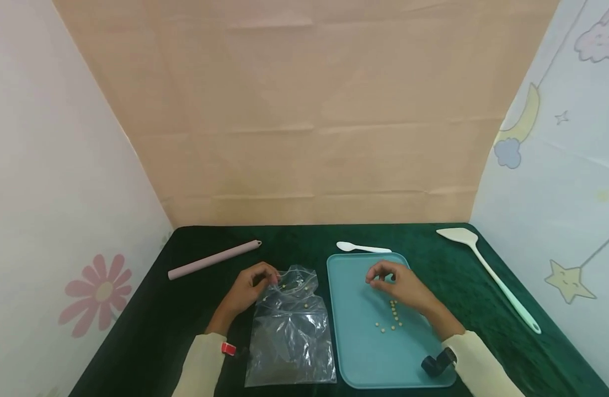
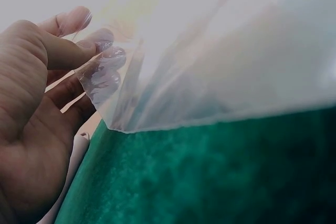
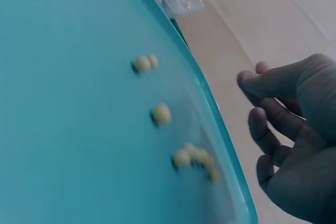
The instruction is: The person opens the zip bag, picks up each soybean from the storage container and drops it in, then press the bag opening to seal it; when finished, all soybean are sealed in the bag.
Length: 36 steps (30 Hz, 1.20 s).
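Note:
My left hand [image 1: 252, 284] pinches the top edge of a clear plastic zip bag [image 1: 289, 347] between thumb and fingers. The left wrist view shows the thin film [image 2: 210, 77] stretching away from those fingertips. A few small, round, pale beans show inside the bag's upper part. Over a blue tray [image 1: 354, 353] hovers my right hand [image 1: 401, 284], fingers curled and thumb meeting the index fingertip. Whether anything sits between those tips is hidden. Several pale yellow beans [image 3: 161, 114] lie scattered on the tray below, apart from the hand.
A pink rod [image 1: 215, 260] with a hole at one end lies at the back left. Behind the tray is a small white spoon [image 1: 361, 247]. To the right lies a long pale spatula [image 1: 498, 278]. Dark green cloth [image 1: 448, 259] covers the table, with papered walls around.

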Available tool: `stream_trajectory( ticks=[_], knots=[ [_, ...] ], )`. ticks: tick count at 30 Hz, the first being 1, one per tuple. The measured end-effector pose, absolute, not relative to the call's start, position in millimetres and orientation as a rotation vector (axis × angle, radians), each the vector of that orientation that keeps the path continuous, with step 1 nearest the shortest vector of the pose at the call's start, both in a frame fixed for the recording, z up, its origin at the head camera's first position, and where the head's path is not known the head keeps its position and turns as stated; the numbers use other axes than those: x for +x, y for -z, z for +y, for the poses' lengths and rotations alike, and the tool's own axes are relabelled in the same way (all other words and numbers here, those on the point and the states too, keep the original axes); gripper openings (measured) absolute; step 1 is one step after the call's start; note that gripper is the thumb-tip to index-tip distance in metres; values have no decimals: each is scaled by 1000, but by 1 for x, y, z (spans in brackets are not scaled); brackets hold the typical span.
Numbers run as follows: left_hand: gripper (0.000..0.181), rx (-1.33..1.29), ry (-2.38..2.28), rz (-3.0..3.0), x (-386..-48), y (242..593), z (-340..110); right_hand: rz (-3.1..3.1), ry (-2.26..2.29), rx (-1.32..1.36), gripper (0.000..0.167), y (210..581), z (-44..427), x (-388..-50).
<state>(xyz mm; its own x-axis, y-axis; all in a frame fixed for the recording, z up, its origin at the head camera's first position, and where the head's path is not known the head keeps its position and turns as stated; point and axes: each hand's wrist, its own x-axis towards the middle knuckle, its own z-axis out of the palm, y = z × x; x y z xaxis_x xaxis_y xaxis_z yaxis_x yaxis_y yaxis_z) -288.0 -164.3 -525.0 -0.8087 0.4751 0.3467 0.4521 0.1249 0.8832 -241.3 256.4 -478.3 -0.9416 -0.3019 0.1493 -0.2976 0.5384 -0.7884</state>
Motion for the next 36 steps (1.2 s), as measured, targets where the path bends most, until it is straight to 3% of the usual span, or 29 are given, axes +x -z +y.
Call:
stream_trajectory(
  ticks=[16,36],
  knots=[
    [12,1028,-1846,2346,-288,527,-163,2794,1136,-518,19,481,307,-226],
    [12,1022,-1841,2339,-288,526,-164,2755,1056,-564,14,488,310,-227]
  ],
)
